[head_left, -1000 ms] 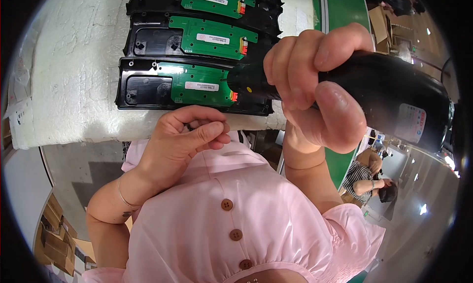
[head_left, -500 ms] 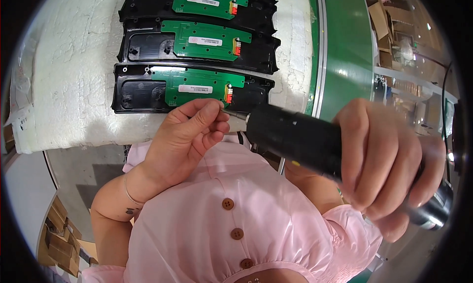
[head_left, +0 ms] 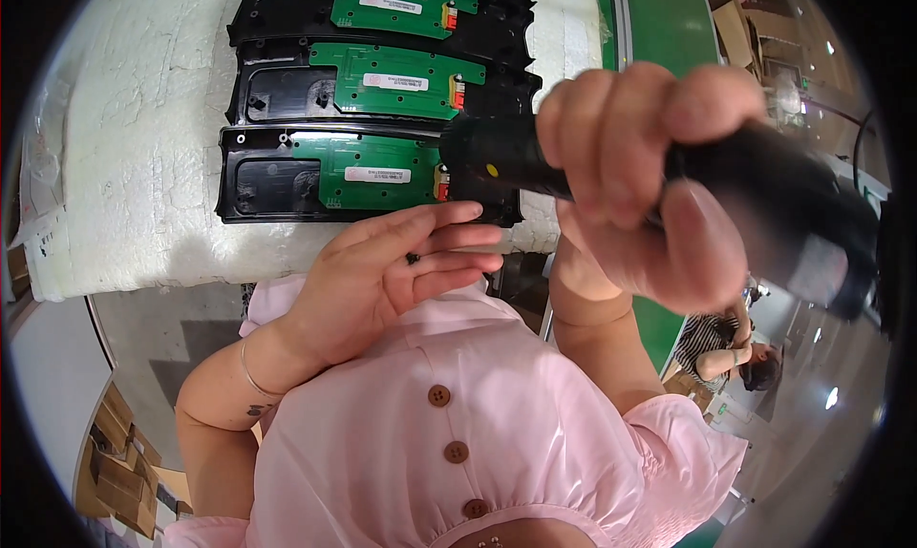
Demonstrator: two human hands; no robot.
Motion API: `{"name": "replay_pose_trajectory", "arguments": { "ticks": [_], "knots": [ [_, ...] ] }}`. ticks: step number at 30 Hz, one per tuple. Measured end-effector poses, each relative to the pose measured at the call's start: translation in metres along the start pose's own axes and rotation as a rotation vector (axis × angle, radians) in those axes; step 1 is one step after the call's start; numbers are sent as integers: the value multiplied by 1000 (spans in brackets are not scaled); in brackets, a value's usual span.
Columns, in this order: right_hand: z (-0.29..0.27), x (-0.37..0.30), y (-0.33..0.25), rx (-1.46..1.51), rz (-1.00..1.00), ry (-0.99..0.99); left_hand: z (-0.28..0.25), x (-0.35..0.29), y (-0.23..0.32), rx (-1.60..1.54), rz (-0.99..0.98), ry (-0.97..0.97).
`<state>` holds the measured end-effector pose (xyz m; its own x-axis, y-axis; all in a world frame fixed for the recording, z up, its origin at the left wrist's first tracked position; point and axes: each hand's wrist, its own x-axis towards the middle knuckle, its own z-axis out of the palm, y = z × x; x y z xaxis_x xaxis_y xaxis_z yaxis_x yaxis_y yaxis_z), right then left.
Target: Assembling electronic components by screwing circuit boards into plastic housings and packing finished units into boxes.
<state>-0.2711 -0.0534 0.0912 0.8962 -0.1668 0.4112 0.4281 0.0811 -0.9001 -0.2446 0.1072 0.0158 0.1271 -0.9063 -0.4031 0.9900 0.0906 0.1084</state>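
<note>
My right hand (head_left: 650, 176) grips a black electric screwdriver (head_left: 506, 155), whose front end covers the right part of the nearest green circuit board (head_left: 368, 154). The screwdriver's tip is hidden. That board lies in a curved black plastic housing (head_left: 277, 180), with a red and white connector (head_left: 441, 182) at its right end. My left hand (head_left: 382, 262) is open just in front of the housing, fingers stretched and apart. A few tiny black pieces, apparently screws (head_left: 413, 258), lie at the base of its fingers.
More black housings with green boards (head_left: 396, 80) are lined up behind the nearest one. They rest on a white foam block (head_left: 153, 166). A green surface (head_left: 673, 32) runs along the right. Cardboard boxes (head_left: 124, 467) stand at lower left, and another person (head_left: 721, 343) is at right.
My right hand has swung the screwdriver up and left, from beside my left fingertips to over the nearest board. My left hand has gone from a pinch to open fingers, showing the black pieces.
</note>
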Motion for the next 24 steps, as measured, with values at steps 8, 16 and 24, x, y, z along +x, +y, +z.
{"name": "replay_pose_trajectory", "arguments": {
  "ticks": [8, 16, 24],
  "knots": [
    [-10, 13, 9, -75, 30, -180, -10, -8, 1, 173, 24, -37],
    [8, 17, 7, -258, 124, -11, -19, -4, -4, 234, 157, 51],
    [13, 9, -8, -250, 73, 143, -19, -4, -3, 75, 185, 98]
  ]
}}
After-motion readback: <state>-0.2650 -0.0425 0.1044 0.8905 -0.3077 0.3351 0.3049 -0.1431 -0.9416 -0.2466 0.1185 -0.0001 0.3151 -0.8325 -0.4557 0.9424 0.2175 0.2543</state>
